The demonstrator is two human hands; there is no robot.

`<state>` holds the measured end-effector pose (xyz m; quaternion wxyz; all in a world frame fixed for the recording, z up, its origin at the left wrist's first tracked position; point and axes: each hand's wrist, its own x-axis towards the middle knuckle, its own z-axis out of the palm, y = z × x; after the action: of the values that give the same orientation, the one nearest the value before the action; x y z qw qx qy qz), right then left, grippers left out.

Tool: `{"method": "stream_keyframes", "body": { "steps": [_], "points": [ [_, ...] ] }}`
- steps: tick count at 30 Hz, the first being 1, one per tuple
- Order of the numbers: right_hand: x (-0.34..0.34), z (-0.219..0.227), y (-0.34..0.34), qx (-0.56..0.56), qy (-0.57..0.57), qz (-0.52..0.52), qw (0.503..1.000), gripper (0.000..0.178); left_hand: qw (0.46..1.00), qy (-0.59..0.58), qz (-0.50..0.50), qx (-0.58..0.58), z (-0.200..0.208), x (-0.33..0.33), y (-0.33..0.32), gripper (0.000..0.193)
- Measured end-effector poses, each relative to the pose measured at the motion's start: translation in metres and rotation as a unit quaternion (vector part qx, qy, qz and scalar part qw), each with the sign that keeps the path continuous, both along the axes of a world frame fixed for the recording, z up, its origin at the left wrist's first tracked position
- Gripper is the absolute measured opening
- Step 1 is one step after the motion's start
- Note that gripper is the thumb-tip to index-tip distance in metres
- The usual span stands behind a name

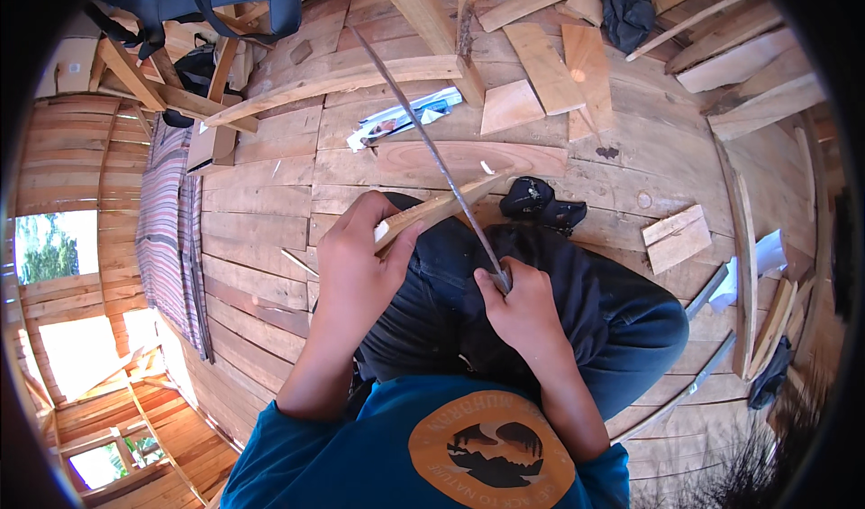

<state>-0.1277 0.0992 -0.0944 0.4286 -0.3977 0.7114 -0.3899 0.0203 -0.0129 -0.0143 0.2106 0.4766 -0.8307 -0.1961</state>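
Observation:
My left hand grips a short pointed piece of wood, holding it over my knee with its tip aimed to the right. My right hand is closed on the handle of a long thin blade, which runs up and to the left across the wood's tip. The blade's edge rests against the pointed end. My dark trousers lie beneath both hands.
Plank floor with scattered offcuts and boards at the top. A black object lies near my knee, a dark cloth at the top, a striped mat on the left, a wood block on the right.

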Motion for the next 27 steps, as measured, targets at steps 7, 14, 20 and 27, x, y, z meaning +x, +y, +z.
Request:
{"method": "stream_keyframes", "body": {
  "steps": [7,14,20,27],
  "points": [
    [-0.003,-0.009,0.006,-0.015,-0.032,-0.018,0.999,0.03,0.999,0.011,-0.041,-0.018,0.001,-0.006,0.007,0.019],
    [-0.004,-0.002,0.009,-0.01,0.01,0.002,1.0,0.028,0.999,0.015,-0.041,-0.004,-0.004,0.003,0.009,0.021],
    [-0.007,0.011,0.005,0.011,0.011,0.019,1.0,0.027,0.999,0.01,-0.038,-0.012,-0.003,0.003,0.006,0.021],
    [-0.02,-0.016,0.01,0.035,0.033,-0.006,0.999,0.025,0.996,0.006,-0.08,-0.029,0.0,-0.007,0.015,0.02]
  ]
}}
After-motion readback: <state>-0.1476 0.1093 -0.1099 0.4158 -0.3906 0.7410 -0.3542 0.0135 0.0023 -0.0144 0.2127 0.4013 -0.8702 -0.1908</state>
